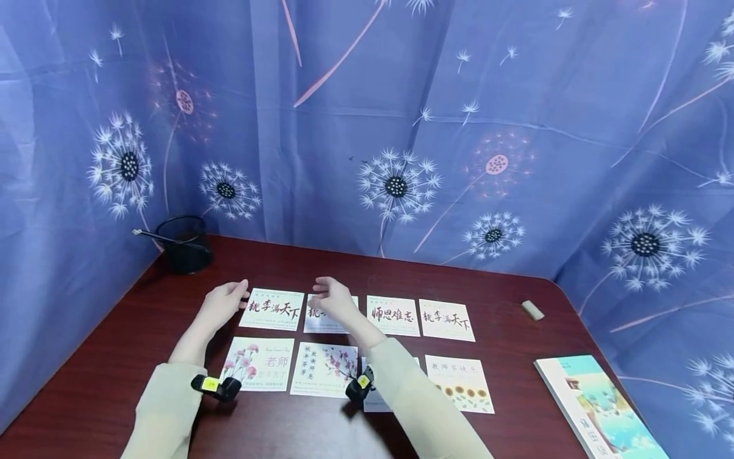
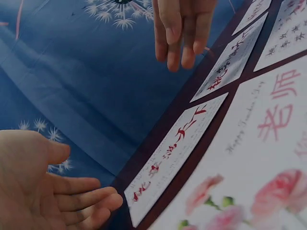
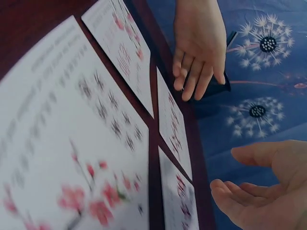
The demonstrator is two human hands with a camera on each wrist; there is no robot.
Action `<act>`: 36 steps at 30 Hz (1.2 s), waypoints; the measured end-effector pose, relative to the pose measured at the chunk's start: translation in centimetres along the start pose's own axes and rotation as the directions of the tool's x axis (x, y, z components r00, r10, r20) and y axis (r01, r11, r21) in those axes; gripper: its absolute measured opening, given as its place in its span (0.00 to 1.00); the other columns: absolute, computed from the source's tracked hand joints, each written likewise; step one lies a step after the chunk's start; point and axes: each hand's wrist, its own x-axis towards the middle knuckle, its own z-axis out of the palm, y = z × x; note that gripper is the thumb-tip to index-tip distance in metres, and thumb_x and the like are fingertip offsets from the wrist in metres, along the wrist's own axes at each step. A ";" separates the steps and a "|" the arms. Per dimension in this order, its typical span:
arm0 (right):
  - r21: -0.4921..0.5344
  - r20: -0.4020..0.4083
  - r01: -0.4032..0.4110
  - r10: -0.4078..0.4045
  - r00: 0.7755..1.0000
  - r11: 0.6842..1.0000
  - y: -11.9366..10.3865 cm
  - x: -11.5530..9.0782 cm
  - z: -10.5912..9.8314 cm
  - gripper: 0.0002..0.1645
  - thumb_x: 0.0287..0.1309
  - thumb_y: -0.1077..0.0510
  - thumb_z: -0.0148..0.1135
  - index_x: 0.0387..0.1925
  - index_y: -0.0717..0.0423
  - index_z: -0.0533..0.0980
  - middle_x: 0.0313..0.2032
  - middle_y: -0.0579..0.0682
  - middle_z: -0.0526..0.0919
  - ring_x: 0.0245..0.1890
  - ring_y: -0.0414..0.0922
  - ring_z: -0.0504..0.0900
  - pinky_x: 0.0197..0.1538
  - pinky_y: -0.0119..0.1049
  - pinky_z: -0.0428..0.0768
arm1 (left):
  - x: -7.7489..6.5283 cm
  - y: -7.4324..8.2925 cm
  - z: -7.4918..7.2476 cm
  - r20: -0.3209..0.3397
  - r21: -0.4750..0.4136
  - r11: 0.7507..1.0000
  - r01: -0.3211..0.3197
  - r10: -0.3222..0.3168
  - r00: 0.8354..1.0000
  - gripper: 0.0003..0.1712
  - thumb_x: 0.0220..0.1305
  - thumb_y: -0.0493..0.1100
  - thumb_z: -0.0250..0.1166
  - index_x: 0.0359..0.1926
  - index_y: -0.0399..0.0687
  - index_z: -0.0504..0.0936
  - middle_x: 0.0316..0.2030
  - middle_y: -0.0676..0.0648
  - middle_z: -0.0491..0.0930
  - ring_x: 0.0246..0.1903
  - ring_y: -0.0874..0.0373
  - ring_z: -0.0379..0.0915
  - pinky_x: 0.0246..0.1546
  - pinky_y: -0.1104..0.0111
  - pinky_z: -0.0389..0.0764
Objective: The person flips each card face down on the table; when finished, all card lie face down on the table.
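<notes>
My left hand (image 1: 222,303) is beside the left edge of the far-left card (image 1: 271,310), a white card with dark red Chinese lettering; whether its fingertips touch the card I cannot tell. My right hand (image 1: 335,301) hovers over a similar card (image 1: 321,324) and partly hides it. Relaxed fingers show on both hands, the left in the left wrist view and the right in the right wrist view, with nothing held. Nearer to me lie a carnation card (image 1: 260,363) and a plum blossom card (image 1: 325,370). My right sleeve covers much of another near-row card (image 1: 378,403).
Further right lie two more red-lettered cards, one card (image 1: 392,316) beside another card (image 1: 447,320), and a sunflower card (image 1: 460,384). A black mesh pen holder (image 1: 186,248) stands back left. An eraser-like block (image 1: 532,310) and a book (image 1: 599,408) lie right.
</notes>
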 end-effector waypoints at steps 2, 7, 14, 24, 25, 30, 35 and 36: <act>0.027 0.006 -0.027 0.027 1.000 0.999 0.0 -0.2 0.5 0.35 0.54 0.69 0.63 0.64 0.69 0.66 0.58 0.65 0.78 0.54 0.57 0.81 0.50 0.40 0.84 | -0.1 -0.2 0.2 -0.012 -0.040 0.999 0.025 -0.026 1.000 0.34 0.79 0.53 0.40 0.63 0.23 0.67 0.54 0.29 0.77 0.50 0.39 0.78 0.53 0.51 0.76; 0.064 0.013 -0.057 0.056 0.998 0.996 0.1 -0.6 1.5 0.33 0.55 0.69 0.62 0.63 0.69 0.68 0.57 0.63 0.78 0.53 0.56 0.81 0.51 0.42 0.83 | 0.0 -0.2 0.4 -0.055 -0.071 0.995 0.063 -0.067 0.996 0.33 0.79 0.52 0.39 0.61 0.24 0.71 0.52 0.29 0.79 0.48 0.41 0.79 0.50 0.57 0.78; 0.011 0.015 -0.086 0.085 0.996 0.996 0.4 -0.8 2.2 0.32 0.54 0.67 0.63 0.62 0.68 0.70 0.56 0.63 0.80 0.55 0.57 0.80 0.56 0.44 0.81 | 0.0 -0.2 0.0 -0.028 -0.105 0.988 0.110 -0.113 0.993 0.34 0.79 0.52 0.38 0.60 0.22 0.71 0.51 0.28 0.79 0.42 0.48 0.82 0.39 0.70 0.81; 0.012 0.047 -0.086 0.085 0.995 0.996 0.7 -0.7 2.8 0.30 0.56 0.67 0.61 0.62 0.69 0.70 0.56 0.63 0.79 0.59 0.58 0.77 0.59 0.46 0.79 | 0.1 -0.1 -0.7 0.134 -0.215 0.960 0.179 -0.152 0.979 0.37 0.79 0.53 0.33 0.65 0.20 0.63 0.60 0.25 0.71 0.50 0.47 0.82 0.40 0.74 0.82; 0.009 0.049 -0.084 0.083 0.995 0.996 0.7 -0.6 2.8 0.30 0.56 0.67 0.61 0.62 0.69 0.70 0.56 0.63 0.79 0.59 0.57 0.77 0.58 0.45 0.80 | 0.0 -0.1 -0.7 0.137 -0.221 0.958 0.185 -0.157 0.978 0.38 0.79 0.54 0.32 0.65 0.21 0.62 0.61 0.25 0.71 0.50 0.46 0.81 0.41 0.74 0.82; 0.001 0.065 -0.067 0.067 0.996 0.998 0.8 -0.4 2.9 0.30 0.56 0.67 0.60 0.62 0.69 0.70 0.57 0.64 0.79 0.59 0.58 0.77 0.59 0.46 0.79 | -0.2 -0.4 -0.9 0.154 -0.278 0.935 0.219 -0.182 0.971 0.39 0.79 0.55 0.30 0.68 0.21 0.58 0.64 0.26 0.67 0.56 0.45 0.78 0.48 0.70 0.82; 0.003 0.081 -0.059 0.058 0.995 0.998 0.8 -0.5 2.9 0.30 0.57 0.67 0.60 0.63 0.70 0.69 0.58 0.64 0.78 0.60 0.58 0.76 0.59 0.47 0.79 | 0.0 -1.0 -1.4 0.206 -0.358 0.903 0.239 -0.173 0.963 0.40 0.79 0.55 0.27 0.70 0.21 0.54 0.66 0.25 0.64 0.50 0.53 0.82 0.46 0.73 0.82; 0.001 0.083 -0.058 0.058 0.995 0.998 0.8 -0.5 2.9 0.30 0.58 0.67 0.60 0.63 0.70 0.69 0.58 0.64 0.78 0.60 0.58 0.76 0.59 0.47 0.79 | 0.1 -1.0 -1.5 0.214 -0.374 0.896 0.241 -0.169 0.962 0.40 0.79 0.55 0.27 0.70 0.20 0.53 0.66 0.24 0.63 0.48 0.56 0.82 0.45 0.74 0.82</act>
